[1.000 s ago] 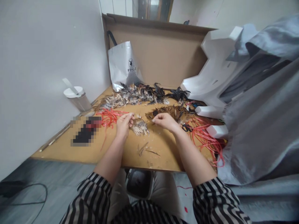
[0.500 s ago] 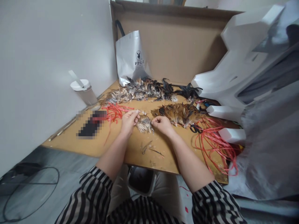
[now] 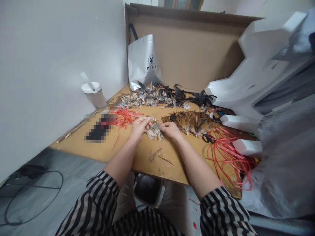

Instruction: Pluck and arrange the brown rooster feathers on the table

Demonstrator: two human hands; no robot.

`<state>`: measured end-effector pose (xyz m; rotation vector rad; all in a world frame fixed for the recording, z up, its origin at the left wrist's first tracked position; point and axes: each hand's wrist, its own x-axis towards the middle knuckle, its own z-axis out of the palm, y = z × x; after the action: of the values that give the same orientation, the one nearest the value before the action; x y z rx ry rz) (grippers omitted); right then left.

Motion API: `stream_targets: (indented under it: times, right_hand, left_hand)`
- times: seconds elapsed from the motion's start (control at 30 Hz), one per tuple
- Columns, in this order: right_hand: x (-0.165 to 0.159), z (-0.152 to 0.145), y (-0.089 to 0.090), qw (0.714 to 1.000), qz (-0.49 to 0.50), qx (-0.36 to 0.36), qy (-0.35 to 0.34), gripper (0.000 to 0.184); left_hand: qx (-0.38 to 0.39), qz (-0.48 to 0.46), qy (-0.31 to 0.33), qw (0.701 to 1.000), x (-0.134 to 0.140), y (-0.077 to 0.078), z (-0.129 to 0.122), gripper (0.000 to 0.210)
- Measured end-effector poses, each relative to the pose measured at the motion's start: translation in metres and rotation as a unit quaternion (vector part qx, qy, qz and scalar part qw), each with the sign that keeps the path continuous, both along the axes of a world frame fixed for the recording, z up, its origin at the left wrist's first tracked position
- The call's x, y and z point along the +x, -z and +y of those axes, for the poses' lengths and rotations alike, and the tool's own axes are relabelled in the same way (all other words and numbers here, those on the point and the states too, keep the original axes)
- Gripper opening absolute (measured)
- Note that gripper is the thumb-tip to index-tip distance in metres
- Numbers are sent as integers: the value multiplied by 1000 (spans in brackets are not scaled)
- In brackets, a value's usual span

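Observation:
A small pile of pale and brown feathers (image 3: 154, 130) lies on the wooden table between my hands. My left hand (image 3: 141, 127) is at the pile's left side, thumb and fingers pinched together; whatever is between them is too small to make out. My right hand (image 3: 171, 129) pinches at the pile's right edge, its fingertips on a feather. Just beyond it stretches a row of golden-brown feather bunches (image 3: 190, 121). Farther back runs a longer row of pale and black feather bunches (image 3: 155, 96). A few loose dark feathers (image 3: 158, 155) lie nearer to me.
Red plastic strips (image 3: 124, 116) lie left of my hands, and a larger tangle of red strips (image 3: 227, 154) is at the right, beside black-handled scissors (image 3: 208, 138). A lidded cup (image 3: 94, 95), a silver bag (image 3: 142, 62) and white foam pieces (image 3: 228, 87) border the table (image 3: 145, 167).
The whole view has shifted slightly, so things appear a little farther right. Both hands stay pinched at the small feather pile, with the left a touch closer to it.

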<state>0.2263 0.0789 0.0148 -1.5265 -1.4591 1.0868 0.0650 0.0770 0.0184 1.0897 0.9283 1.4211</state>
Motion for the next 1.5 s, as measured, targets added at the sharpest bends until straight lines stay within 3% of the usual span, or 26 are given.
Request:
stream_targets:
  times: [0.23,0.4,0.53,0.67,0.87,1.5]
  right_hand:
    - [5,1,-6,971,223,-71,-42,21]
    - [3,-4,-7,952,291,-80,-55,28]
    - [-1,-8,-6,948,309,-57,-47,28]
    - [-5,-10,-7,956,290,-4,-29,26]
    - [-10,-13,-12,968,251,18,-16,24]
    - [-14,-13,-8,938,347,-6,12,27]
  left_hand:
    - [-33,53,21,998,3,-4,-3,27]
    - [-20,68,41,997,4,-2,-4,30]
    - [-24,77,69,994,5,-3,-6,30]
    - [-31,80,103,991,5,-5,-9,28]
    - [-46,60,121,990,5,-3,-8,32]
    - [-56,66,123,989,3,-5,-8,31]
